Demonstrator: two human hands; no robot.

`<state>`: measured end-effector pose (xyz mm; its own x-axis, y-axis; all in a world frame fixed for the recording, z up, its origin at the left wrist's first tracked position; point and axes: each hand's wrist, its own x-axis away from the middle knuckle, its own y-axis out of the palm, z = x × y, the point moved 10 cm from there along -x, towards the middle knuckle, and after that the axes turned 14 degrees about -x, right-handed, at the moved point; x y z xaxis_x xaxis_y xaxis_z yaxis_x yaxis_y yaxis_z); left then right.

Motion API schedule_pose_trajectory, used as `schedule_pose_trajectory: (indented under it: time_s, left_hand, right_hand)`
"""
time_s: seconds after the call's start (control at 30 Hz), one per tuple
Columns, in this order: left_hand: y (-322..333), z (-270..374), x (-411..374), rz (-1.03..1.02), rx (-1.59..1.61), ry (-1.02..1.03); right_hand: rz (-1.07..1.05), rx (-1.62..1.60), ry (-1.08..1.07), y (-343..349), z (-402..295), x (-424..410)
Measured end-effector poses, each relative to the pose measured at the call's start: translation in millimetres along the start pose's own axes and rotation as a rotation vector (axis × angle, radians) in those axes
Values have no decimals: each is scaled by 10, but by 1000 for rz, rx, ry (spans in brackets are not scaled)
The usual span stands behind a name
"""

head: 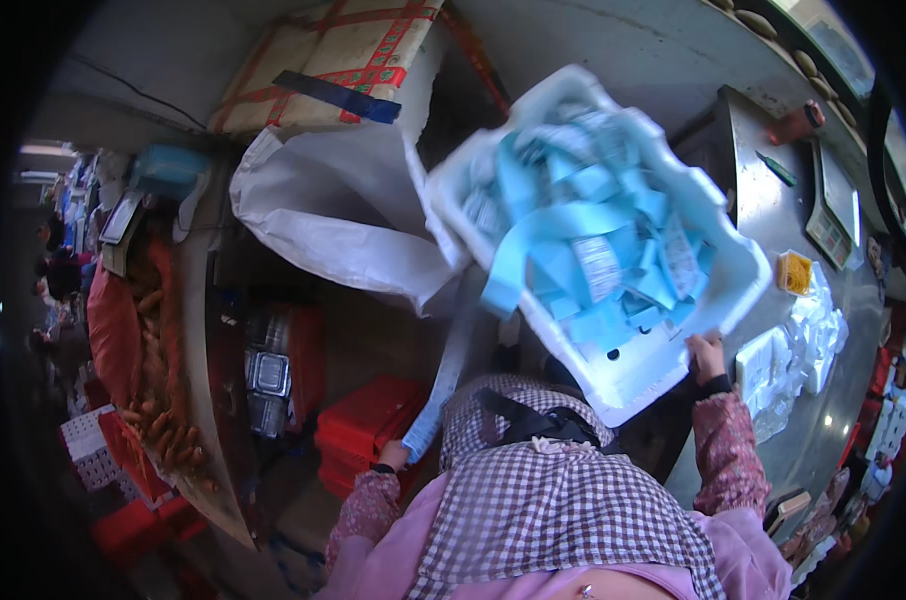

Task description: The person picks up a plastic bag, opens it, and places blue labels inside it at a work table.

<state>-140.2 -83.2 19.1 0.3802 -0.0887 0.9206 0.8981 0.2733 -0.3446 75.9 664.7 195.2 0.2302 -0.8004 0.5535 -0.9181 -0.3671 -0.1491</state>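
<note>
My right hand grips the near right edge of a white foam box, which hangs tilted in front of my apron. Inside it lies a tangle of light blue label backing strips, some bearing printed white labels. One loop droops over the box's left rim. Low on the left, my left hand holds the end of a long pale blue strip. That strip runs up towards an open white sack, left of the box; its upper end is blurred.
A steel table on my right bears a scale, clear plastic trays and a tub of yellow rubber bands. Red crates stand at lower left. A taped foam carton sits behind the sack; carrots lie far left.
</note>
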Motion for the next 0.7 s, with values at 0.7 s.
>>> schedule_pose_trajectory:
  time_s: [0.7]
  left_hand:
    - [-1025, 3051, 1738, -589, 553, 630]
  right_hand:
    - [-408, 424, -186, 1972, 1083, -159]
